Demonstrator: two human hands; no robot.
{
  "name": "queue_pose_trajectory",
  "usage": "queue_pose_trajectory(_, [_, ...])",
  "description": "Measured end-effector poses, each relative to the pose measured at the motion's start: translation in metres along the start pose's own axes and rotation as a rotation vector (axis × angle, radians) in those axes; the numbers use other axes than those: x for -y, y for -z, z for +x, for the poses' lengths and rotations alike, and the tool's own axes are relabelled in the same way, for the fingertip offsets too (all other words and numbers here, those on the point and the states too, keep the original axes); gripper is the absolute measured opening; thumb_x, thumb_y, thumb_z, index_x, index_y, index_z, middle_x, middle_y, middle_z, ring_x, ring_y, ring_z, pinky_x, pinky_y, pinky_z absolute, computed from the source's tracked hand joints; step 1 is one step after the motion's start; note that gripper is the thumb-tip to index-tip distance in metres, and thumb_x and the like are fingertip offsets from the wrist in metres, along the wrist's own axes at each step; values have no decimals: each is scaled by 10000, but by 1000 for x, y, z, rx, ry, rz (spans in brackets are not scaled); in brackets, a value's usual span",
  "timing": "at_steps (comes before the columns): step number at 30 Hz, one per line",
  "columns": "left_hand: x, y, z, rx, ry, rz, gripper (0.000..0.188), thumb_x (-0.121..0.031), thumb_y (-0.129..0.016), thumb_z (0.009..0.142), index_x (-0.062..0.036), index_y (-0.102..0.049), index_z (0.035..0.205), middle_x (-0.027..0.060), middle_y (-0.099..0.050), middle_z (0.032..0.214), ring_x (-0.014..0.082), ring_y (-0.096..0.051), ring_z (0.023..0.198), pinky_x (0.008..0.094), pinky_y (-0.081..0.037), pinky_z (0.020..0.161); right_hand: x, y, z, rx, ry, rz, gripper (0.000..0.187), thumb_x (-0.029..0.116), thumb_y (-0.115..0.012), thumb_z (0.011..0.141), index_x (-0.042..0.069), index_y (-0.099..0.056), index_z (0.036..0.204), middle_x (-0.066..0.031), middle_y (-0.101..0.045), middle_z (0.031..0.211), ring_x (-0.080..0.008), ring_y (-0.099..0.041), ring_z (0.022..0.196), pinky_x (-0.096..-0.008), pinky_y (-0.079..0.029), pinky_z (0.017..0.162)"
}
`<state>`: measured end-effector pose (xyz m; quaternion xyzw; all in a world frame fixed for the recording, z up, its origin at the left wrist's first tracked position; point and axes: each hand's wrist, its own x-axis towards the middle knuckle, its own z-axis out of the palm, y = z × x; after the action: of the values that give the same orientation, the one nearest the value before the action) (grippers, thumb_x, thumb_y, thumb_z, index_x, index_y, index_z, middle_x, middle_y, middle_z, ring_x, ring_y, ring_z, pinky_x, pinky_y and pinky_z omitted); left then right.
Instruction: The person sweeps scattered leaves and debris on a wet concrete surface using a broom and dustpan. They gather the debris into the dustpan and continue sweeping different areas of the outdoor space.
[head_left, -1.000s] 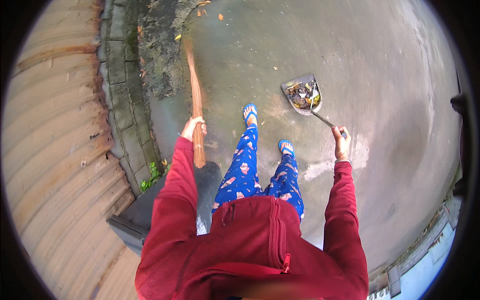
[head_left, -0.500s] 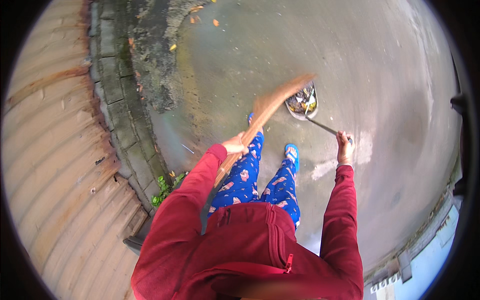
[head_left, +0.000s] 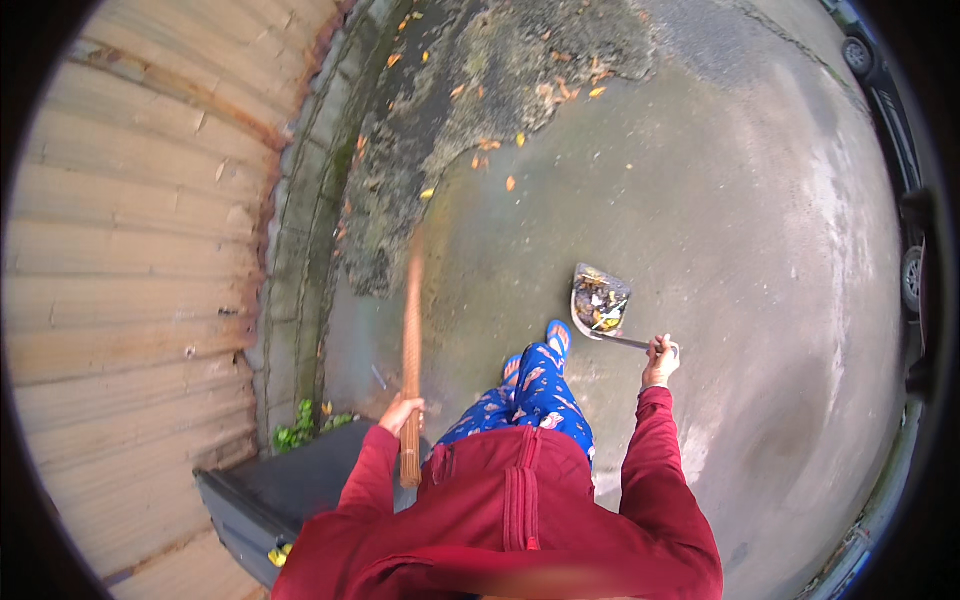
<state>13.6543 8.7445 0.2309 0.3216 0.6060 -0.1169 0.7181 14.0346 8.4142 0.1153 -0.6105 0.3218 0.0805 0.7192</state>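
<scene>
My left hand (head_left: 401, 413) is wrapped round a long stick broom (head_left: 412, 335), a bundle of thin brown twigs. Its thick butt end sticks out behind the hand, while the blurred tip points ahead at the left, off to the side of the dustpan. Closed on a thin dark handle, my right hand (head_left: 660, 362) holds a dustpan (head_left: 574, 308) in front of my feet. Dark leaves, yellow bits and pale scraps (head_left: 600, 300) lie in the pan. Whether the pan touches the ground, I cannot tell.
Orange and yellow leaves (head_left: 510, 184) are scattered on the wet concrete (head_left: 720, 230) and a rough mossy patch (head_left: 480, 110). A rusty corrugated metal wall (head_left: 150, 260) runs along the left, with a dark bin (head_left: 290, 480) near it. Parked vehicles (head_left: 885, 110) stand far right.
The broom has swung left, away from the dustpan, and now points more straight ahead. My view has turned and shifted, bringing the bin and more leaves into sight. Both hands keep their grips.
</scene>
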Motion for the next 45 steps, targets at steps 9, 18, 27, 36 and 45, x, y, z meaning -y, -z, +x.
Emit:
queue_pose_trajectory(9, [-55, 35, 118, 149, -402, -723, 173, -212, -499, 743, -110, -421, 628, 38, -446, 533, 154, -464, 471, 290, -423, 440, 64, -109, 88, 196, -1, -28, 173, 166, -582, 785, 93, -442, 715, -71, -549, 794, -128, -507, 694, -322, -448, 743])
queue_pose_trajectory(18, [-242, -219, 330, 237, -244, -724, 80, -161, -473, 722, -115, -455, 659, 23, -472, 633, 166, -488, 622, 324, -429, 609, 104, -218, 196, 341, -3, -221, 155, 178, -528, 826, 37, -469, 797, -155, -502, 1040, -223, -457, 970, -375, -420, 840])
queue_pose_trajectory(27, [-416, -345, 343, 923, 25, -1200, 86, -113, -493, 724, -47, -438, 712, -9, -385, 546, 82, -400, 434, 218, -375, 411, 97, -241, 216, 256, -63, -277, 187, 192, -510, 835, 29, -438, 778, -183, -473, 1070, -252, -436, 1026, -389, -399, 887])
queue_pose_trajectory(36, [-341, -267, 209, 31, 27, -618, 153, -179, -534, 695, -88, -412, 684, -20, -419, 566, 73, -408, 440, 192, -344, 387, 107, -238, 211, 270, -156, -394, 179, 224, -513, 838, 66, -435, 803, -141, -444, 1171, -199, -437, 1037, -343, -399, 871])
queue_pose_trajectory(45, [-404, -409, 350, 241, -179, -927, 116, -155, -554, 689, -108, -450, 668, 6, -454, 572, 132, -475, 507, 285, -434, 498, 103, -218, 190, 243, -138, -303, 192, 222, -516, 836, 60, -421, 795, -152, -419, 1198, -207, -438, 1030, -339, -388, 878])
